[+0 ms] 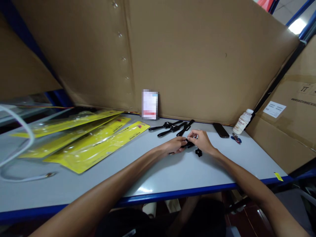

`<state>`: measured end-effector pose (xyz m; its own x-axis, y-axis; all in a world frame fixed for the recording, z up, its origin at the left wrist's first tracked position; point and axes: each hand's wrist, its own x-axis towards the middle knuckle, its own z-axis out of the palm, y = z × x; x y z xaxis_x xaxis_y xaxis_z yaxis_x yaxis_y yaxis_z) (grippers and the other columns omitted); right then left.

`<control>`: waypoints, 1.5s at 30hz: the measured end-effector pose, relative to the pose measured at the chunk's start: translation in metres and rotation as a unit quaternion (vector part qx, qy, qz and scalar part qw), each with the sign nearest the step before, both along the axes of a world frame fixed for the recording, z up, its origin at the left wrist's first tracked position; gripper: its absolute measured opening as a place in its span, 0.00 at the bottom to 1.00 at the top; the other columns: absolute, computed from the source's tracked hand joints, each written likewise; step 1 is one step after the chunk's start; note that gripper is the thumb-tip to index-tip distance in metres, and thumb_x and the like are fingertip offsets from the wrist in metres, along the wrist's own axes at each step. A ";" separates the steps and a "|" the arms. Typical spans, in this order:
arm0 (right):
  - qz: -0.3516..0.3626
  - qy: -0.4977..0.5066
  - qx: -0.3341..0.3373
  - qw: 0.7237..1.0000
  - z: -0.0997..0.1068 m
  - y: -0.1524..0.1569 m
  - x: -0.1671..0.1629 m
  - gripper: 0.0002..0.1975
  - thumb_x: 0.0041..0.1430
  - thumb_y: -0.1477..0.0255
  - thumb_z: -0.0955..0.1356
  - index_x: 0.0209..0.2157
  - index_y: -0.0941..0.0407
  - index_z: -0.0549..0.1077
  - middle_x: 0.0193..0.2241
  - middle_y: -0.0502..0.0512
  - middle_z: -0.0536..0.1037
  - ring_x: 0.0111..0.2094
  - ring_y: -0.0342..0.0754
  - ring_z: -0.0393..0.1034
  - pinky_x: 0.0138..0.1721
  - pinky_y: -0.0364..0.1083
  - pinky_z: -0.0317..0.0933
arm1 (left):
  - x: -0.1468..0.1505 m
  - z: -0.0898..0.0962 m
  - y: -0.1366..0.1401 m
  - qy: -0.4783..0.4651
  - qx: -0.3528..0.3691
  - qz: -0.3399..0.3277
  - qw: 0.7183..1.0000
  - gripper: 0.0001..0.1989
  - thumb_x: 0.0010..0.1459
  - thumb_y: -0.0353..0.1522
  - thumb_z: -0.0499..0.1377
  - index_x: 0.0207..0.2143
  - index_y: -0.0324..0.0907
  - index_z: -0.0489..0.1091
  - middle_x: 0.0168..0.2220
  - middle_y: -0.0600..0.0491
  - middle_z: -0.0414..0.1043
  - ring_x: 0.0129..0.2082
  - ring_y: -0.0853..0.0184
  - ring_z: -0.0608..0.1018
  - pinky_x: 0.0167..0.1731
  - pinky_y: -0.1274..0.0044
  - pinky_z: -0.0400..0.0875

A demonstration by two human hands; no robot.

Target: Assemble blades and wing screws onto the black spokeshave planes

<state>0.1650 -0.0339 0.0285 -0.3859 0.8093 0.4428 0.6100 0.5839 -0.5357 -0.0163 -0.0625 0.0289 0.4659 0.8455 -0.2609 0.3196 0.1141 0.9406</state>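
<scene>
My left hand (175,145) is closed around a black tool (189,144), which looks like a spokeshave and is mostly covered by the fingers. From the other side, my right hand (202,141) pinches at its middle with thumb and fingertips. What small part the pinch holds is hidden. A small black lobed piece (198,152) lies on the table just below the right hand. Behind the hands rest several similar black two-handled tools, including a left one (161,126), a middle one (172,129) and a right one (185,128).
Yellow blister cards (103,144) overlap on the left, near a white cable (27,179). A blurred upright box or screen (149,104) leans on the cardboard wall (187,65). At right are a black phone-like slab (221,130), a white bottle (243,121) and a small wired part (236,139).
</scene>
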 end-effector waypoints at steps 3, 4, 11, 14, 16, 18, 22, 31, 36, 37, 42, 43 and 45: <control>0.009 -0.005 0.003 1.000 0.003 0.002 0.003 0.04 0.55 0.77 0.71 0.28 0.55 0.78 0.28 0.49 0.80 0.32 0.45 0.69 0.37 0.43 0.60 | 0.000 0.003 -0.001 0.000 -0.001 0.001 1.000 0.05 0.66 0.34 0.50 0.35 0.44 0.60 0.18 0.64 0.54 0.13 0.75 0.52 0.14 0.82 0.43; 0.011 -0.007 0.001 1.000 0.004 0.002 0.003 0.04 0.56 0.76 0.71 0.29 0.55 0.79 0.28 0.49 0.80 0.31 0.44 0.69 0.36 0.43 0.60 | 0.001 0.003 -0.002 0.000 -0.002 0.002 1.000 0.04 0.66 0.33 0.50 0.36 0.44 0.60 0.18 0.64 0.54 0.13 0.75 0.52 0.14 0.81 0.43; 0.002 -0.048 0.021 0.999 0.006 -0.003 0.005 0.01 0.54 0.73 0.75 0.30 0.55 0.81 0.27 0.51 0.78 0.31 0.46 0.67 0.33 0.44 0.57 | 0.001 0.005 -0.002 -0.002 -0.007 0.002 1.000 0.03 0.66 0.33 0.50 0.38 0.44 0.62 0.18 0.64 0.53 0.13 0.75 0.52 0.14 0.81 0.43; 0.031 -0.075 0.030 0.996 0.007 -0.006 0.003 0.07 0.55 0.79 0.73 0.33 0.54 0.82 0.29 0.51 0.78 0.35 0.47 0.69 0.38 0.45 0.58 | 0.001 0.005 -0.002 -0.001 -0.010 0.002 1.000 0.03 0.66 0.33 0.51 0.38 0.44 0.62 0.18 0.64 0.53 0.13 0.75 0.52 0.14 0.81 0.42; 0.053 -0.085 0.035 0.994 0.009 -0.007 0.004 0.10 0.56 0.82 0.72 0.35 0.53 0.82 0.31 0.52 0.79 0.37 0.48 0.69 0.41 0.46 0.59 | 0.001 0.006 -0.002 0.000 -0.012 0.002 1.000 0.03 0.65 0.33 0.51 0.39 0.44 0.62 0.18 0.64 0.53 0.13 0.75 0.51 0.14 0.81 0.42; 0.067 -0.088 0.041 0.993 0.010 -0.008 0.005 0.13 0.57 0.83 0.71 0.36 0.52 0.83 0.34 0.52 0.79 0.39 0.48 0.70 0.43 0.47 0.60 | 0.001 0.006 -0.001 0.000 -0.015 0.002 1.000 0.04 0.65 0.34 0.52 0.40 0.43 0.63 0.17 0.65 0.53 0.13 0.75 0.51 0.14 0.81 0.42; 0.082 -0.079 0.061 0.992 0.012 -0.009 0.008 0.12 0.57 0.82 0.72 0.39 0.51 0.82 0.37 0.53 0.78 0.42 0.49 0.70 0.46 0.49 0.61 | 0.002 0.006 0.000 -0.001 -0.019 0.005 1.000 0.05 0.66 0.33 0.50 0.42 0.43 0.63 0.18 0.64 0.53 0.13 0.75 0.51 0.14 0.80 0.42; 0.077 -0.078 0.073 0.991 0.012 -0.008 0.006 0.06 0.60 0.78 0.70 0.30 0.55 0.78 0.29 0.53 0.77 0.37 0.49 0.67 0.41 0.48 0.59 | 0.004 0.008 -0.003 0.003 -0.017 0.018 1.000 0.05 0.65 0.35 0.54 0.37 0.44 0.62 0.18 0.64 0.54 0.13 0.75 0.52 0.15 0.80 0.42; 0.036 -0.046 0.032 0.998 0.006 -0.006 0.004 0.05 0.59 0.79 0.69 0.32 0.57 0.77 0.24 0.49 0.76 0.27 0.44 0.66 0.33 0.44 0.58 | 0.004 0.010 -0.004 0.011 -0.026 0.023 0.999 0.04 0.66 0.33 0.51 0.41 0.43 0.63 0.17 0.64 0.54 0.13 0.74 0.52 0.15 0.80 0.42; 0.030 -0.041 0.024 0.998 0.005 -0.005 0.004 0.05 0.59 0.79 0.69 0.33 0.57 0.77 0.23 0.47 0.75 0.25 0.43 0.65 0.31 0.43 0.57 | 0.004 0.010 -0.004 0.011 -0.027 0.023 0.999 0.04 0.66 0.33 0.51 0.41 0.43 0.63 0.17 0.64 0.54 0.13 0.74 0.52 0.15 0.80 0.42; 0.021 -0.030 0.002 0.999 0.003 -0.005 0.003 0.03 0.58 0.77 0.69 0.32 0.57 0.77 0.22 0.46 0.74 0.24 0.42 0.65 0.29 0.41 0.56 | 0.003 0.009 -0.003 0.012 -0.027 0.021 0.999 0.04 0.67 0.33 0.50 0.39 0.44 0.62 0.18 0.64 0.54 0.13 0.75 0.52 0.15 0.80 0.42; 0.019 -0.031 0.003 0.999 0.004 -0.005 0.003 0.03 0.58 0.77 0.69 0.31 0.57 0.77 0.23 0.46 0.75 0.25 0.42 0.66 0.30 0.42 0.57 | 0.003 0.008 -0.003 0.011 -0.027 0.020 0.999 0.04 0.67 0.33 0.50 0.39 0.43 0.62 0.18 0.64 0.54 0.13 0.75 0.52 0.15 0.80 0.42; 0.015 -0.034 0.010 0.999 0.005 -0.004 0.004 0.04 0.57 0.77 0.69 0.30 0.56 0.76 0.25 0.48 0.76 0.27 0.43 0.67 0.32 0.42 0.57 | 0.003 0.008 -0.003 0.009 -0.026 0.018 0.999 0.04 0.67 0.34 0.51 0.39 0.44 0.63 0.18 0.64 0.54 0.13 0.75 0.52 0.15 0.80 0.41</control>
<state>0.1688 -0.0384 0.0336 -0.4400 0.7879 0.4307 0.6268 0.6130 -0.4810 -0.0137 -0.0653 0.0366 0.4300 0.8469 -0.3129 0.3318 0.1741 0.9272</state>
